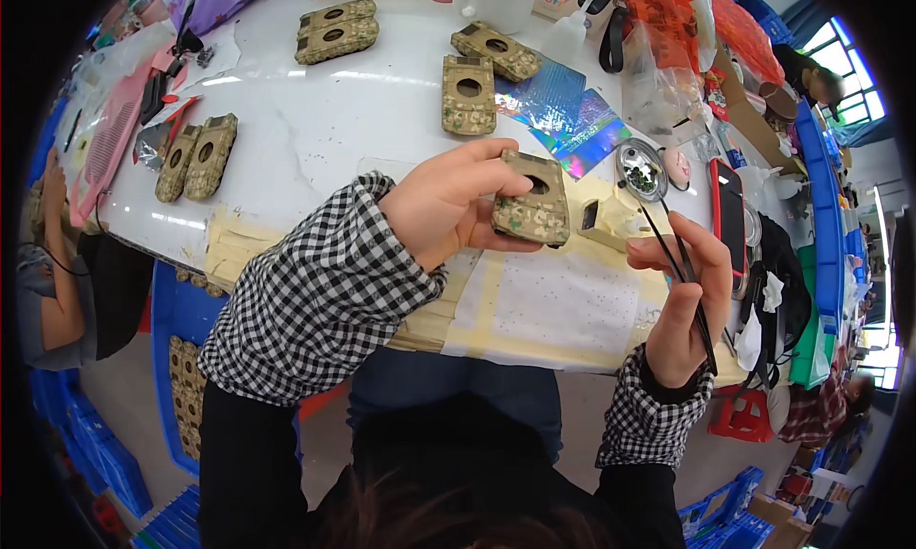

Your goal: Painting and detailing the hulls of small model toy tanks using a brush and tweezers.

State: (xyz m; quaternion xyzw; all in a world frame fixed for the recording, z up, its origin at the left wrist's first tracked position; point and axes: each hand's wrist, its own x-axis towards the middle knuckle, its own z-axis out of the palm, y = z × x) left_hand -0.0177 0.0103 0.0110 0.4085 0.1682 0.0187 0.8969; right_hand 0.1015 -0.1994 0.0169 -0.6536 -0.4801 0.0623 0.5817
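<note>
My left hand (458,201) grips a camouflage toy tank hull (536,210) with a round hole in its top, thumb near the hole. In my right hand (689,296) is a pair of black tweezers (704,322), its tips pointing up by a round clear dish (641,170) of small dark green parts. Between the hull and the tweezers sits a small cream-coloured block (614,217) on the table. Beneath my hands lies a speckled white paper sheet (544,306), taped down.
More camouflage hulls stand on the white table: two at the far side (468,93), a pair at the left (212,155) and a pair farther back (336,40). Shiny holographic sheets (572,120) lie ahead. A red-edged phone (728,215) is at the right. A blue crate (172,310) of hulls stands below.
</note>
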